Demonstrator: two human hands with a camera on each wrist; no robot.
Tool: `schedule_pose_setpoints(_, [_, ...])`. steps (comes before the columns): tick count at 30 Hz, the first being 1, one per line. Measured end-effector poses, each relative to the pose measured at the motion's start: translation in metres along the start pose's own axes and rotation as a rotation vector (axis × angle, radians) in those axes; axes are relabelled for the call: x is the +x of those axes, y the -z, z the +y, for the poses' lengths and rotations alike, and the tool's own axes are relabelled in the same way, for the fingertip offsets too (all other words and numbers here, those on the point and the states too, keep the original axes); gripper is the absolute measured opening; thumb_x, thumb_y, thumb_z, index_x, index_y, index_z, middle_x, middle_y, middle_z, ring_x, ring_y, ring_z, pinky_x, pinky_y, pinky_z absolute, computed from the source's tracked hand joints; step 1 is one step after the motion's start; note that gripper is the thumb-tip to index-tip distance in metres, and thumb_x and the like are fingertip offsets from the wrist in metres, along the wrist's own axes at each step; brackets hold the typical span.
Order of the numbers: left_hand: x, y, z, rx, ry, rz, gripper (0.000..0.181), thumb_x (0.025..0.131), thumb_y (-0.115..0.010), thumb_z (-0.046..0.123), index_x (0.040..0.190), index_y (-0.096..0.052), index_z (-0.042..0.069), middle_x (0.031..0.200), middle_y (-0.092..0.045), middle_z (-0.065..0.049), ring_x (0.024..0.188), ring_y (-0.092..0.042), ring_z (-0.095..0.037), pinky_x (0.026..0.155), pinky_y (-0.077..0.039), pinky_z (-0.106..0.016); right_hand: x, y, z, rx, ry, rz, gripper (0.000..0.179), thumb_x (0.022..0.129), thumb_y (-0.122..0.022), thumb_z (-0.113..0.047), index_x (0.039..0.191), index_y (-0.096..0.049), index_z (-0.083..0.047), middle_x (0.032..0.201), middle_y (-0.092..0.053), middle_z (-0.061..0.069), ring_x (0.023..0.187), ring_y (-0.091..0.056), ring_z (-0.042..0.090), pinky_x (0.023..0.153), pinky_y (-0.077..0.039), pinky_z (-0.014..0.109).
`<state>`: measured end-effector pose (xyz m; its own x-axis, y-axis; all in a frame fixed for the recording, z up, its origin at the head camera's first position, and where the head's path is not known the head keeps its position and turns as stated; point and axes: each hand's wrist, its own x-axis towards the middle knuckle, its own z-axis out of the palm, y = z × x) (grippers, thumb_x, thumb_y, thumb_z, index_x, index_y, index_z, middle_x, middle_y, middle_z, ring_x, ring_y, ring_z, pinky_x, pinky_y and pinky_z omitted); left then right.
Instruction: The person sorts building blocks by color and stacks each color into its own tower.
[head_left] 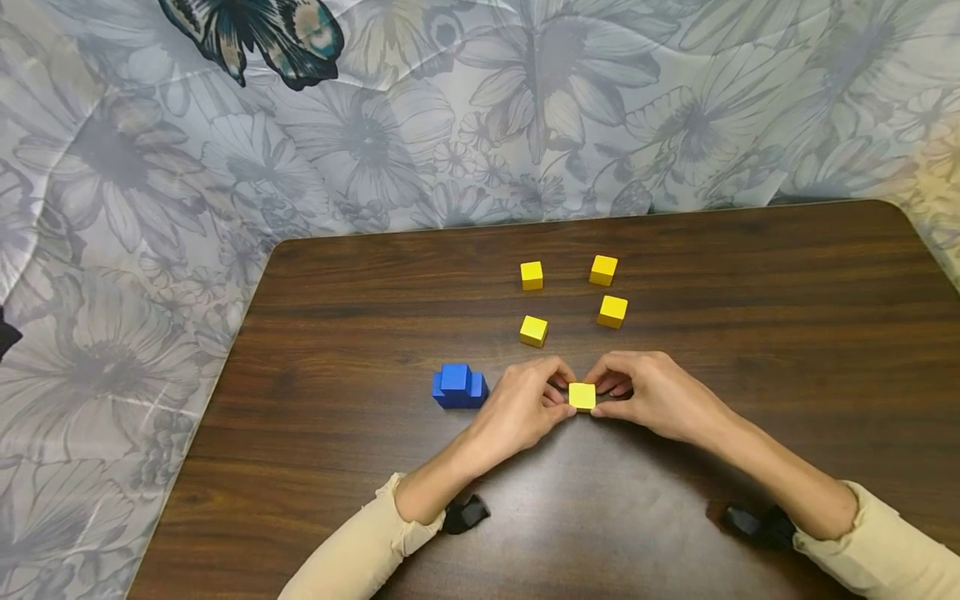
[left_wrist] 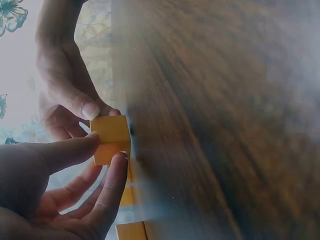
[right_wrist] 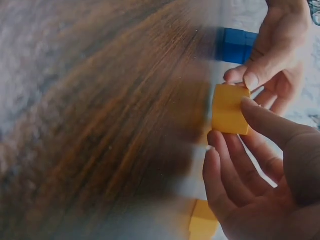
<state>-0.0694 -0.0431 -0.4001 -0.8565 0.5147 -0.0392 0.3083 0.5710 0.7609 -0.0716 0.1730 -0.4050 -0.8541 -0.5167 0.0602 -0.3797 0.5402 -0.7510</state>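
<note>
Between my two hands is a small yellow cube (head_left: 582, 397), low over the dark wooden table. My left hand (head_left: 525, 403) pinches it from the left with thumb and fingertips; the thumb and a finger lie against the yellow cube (left_wrist: 110, 129) in the left wrist view. From the other side my right hand (head_left: 656, 392) grips the same cube, its thumb on one face of the yellow cube (right_wrist: 230, 107) in the right wrist view. Just left of my left hand stands a small cluster of blue blocks (head_left: 456, 385), one block raised above the others.
Beyond the hands, several more yellow cubes lie spaced apart, among them a near-left cube (head_left: 534, 331), a near-right cube (head_left: 612, 312) and a far-left cube (head_left: 532, 276). The wooden table (head_left: 337, 333) ends at a flower-patterned cloth (head_left: 360, 142) behind and to the left.
</note>
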Motion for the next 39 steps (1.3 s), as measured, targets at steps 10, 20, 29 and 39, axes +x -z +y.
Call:
schedule_pose_setpoints(10, [0.006,0.001,-0.004,-0.067,0.086,-0.041,0.027,0.084,-0.079,0.005,0.108,-0.066,0.008,0.102,-0.068,-0.003,0.08,-0.065,-0.001,0.068,-0.051,-0.012,0.003,0.0,0.002,-0.005,-0.017,-0.008,0.027,0.077,-0.085,-0.006,0.098,-0.071,-0.016,0.089,-0.069,-0.009,0.081,-0.068,0.008,0.07,-0.057,0.027])
schedule_pose_setpoints(20, [0.008,0.001,-0.006,-0.094,0.144,-0.037,0.028,0.085,-0.079,0.006,0.109,-0.066,0.01,0.102,-0.068,0.0,0.081,-0.065,-0.001,0.068,-0.051,-0.015,0.005,-0.002,0.002,-0.008,-0.032,-0.015,0.026,0.077,-0.085,-0.008,0.098,-0.071,-0.016,0.088,-0.069,-0.01,0.08,-0.067,0.006,0.07,-0.056,0.026])
schedule_pose_setpoints(29, [0.007,-0.001,-0.006,-0.106,0.181,-0.022,0.027,0.085,-0.079,0.008,0.109,-0.066,0.013,0.105,-0.068,0.003,0.08,-0.064,0.0,0.068,-0.051,-0.016,0.006,0.0,0.004,0.01,-0.051,-0.033,0.029,0.078,-0.085,-0.007,0.103,-0.07,-0.011,0.091,-0.07,-0.006,0.082,-0.069,0.012,0.072,-0.057,0.026])
schedule_pose_setpoints(39, [0.006,-0.001,-0.005,-0.109,0.18,-0.028,0.027,0.086,-0.079,0.009,0.108,-0.065,0.015,0.106,-0.067,0.004,0.081,-0.063,0.0,0.07,-0.051,-0.017,0.012,0.022,0.001,-0.038,-0.03,0.006,0.035,0.077,-0.086,-0.01,0.108,-0.07,-0.007,0.101,-0.071,0.001,0.086,-0.069,0.013,0.074,-0.057,0.031])
